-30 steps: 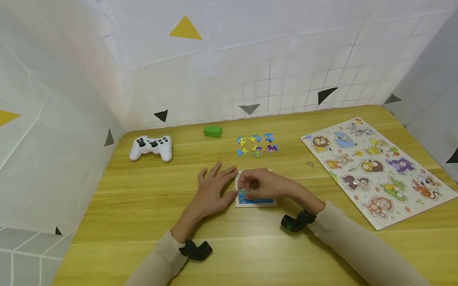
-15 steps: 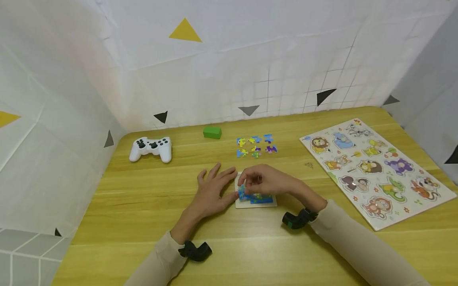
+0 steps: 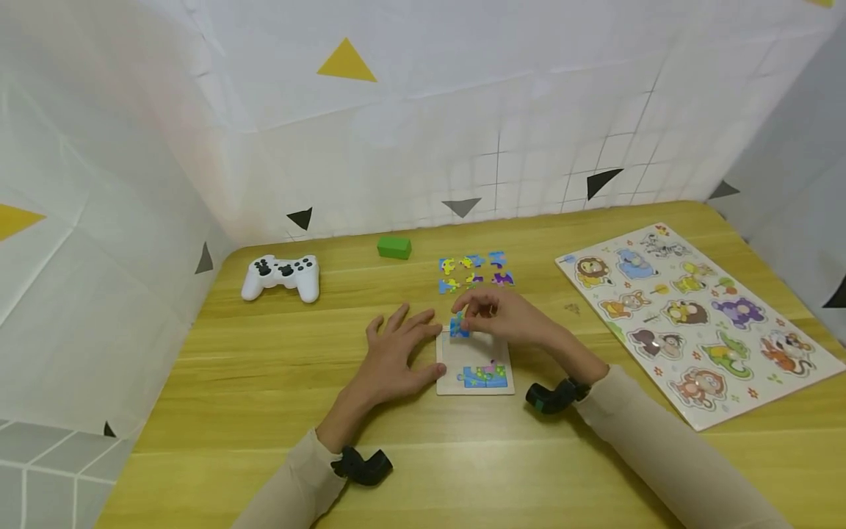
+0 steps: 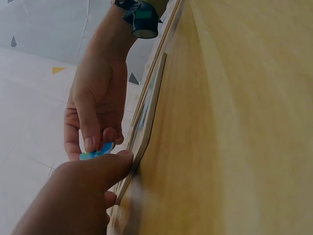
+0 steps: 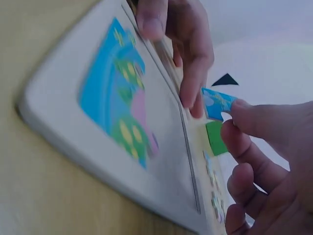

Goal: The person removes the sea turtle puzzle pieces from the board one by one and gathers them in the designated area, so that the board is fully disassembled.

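A jigsaw piece (image 3: 457,328), mostly blue, is pinched between thumb and fingertips of my right hand (image 3: 505,317) over the top left part of a small puzzle board (image 3: 452,354). The right wrist view shows this piece (image 5: 216,103) raised off the board, tilted. Joined pieces (image 3: 485,377) in blue, green and pink lie along the board's bottom right, inside its frame. With fingers spread, my left hand (image 3: 393,360) rests on the table at the board's left edge; its thumb and index fingertip touch that edge.
Several loose jigsaw pieces (image 3: 476,272) lie in two rows behind the board. A green block (image 3: 394,247) and a white game controller (image 3: 280,276) sit at the back left. On the right lies a large animal puzzle board (image 3: 694,334).
My right hand has lifted the blue piece from the board's lower left and carried it away from me to the upper left. My left hand stays at the board's edge.
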A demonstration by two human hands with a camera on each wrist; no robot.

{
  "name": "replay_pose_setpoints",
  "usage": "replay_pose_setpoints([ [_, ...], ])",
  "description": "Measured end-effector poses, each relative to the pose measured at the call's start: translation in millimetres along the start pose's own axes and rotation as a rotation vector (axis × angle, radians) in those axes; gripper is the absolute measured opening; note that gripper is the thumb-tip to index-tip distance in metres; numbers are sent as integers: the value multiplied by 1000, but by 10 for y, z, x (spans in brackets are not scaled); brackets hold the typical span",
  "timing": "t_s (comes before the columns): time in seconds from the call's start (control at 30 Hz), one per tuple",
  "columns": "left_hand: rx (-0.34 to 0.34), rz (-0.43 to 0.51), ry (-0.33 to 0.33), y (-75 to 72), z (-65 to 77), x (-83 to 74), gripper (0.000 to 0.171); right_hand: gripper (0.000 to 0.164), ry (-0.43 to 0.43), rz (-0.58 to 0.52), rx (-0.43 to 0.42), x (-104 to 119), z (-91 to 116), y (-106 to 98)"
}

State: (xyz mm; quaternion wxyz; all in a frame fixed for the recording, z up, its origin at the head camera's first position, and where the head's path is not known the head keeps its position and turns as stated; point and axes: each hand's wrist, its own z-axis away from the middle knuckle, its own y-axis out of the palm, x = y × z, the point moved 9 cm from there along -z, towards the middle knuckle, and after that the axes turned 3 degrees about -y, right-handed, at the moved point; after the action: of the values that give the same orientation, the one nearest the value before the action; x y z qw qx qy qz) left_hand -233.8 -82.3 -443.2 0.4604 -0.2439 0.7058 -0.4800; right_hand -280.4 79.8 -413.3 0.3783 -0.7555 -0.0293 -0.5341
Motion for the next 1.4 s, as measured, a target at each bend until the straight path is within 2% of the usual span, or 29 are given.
replay_pose_setpoints([
  [0.2,12,6,5,-12,-2,-17,60,23,3,46,-46,-54,-69,-116],
  [0.33,8,11,24,-26,3,-32,59,23,-4,80,-24,-79,-182,-96],
  [0.53,30,14,29,-2,5,-25,59,25,34,124,9,-113,-312,-34],
  [0.93,44,12,16,8,8,-8,59,28,70,191,60,-121,-326,13],
  [1.17,30,15,24,-7,18,-14,58,30,9,292,99,-35,-331,69],
  [1.4,36,11,25,2,11,-11,59,29,-32,381,98,5,-363,94],
])
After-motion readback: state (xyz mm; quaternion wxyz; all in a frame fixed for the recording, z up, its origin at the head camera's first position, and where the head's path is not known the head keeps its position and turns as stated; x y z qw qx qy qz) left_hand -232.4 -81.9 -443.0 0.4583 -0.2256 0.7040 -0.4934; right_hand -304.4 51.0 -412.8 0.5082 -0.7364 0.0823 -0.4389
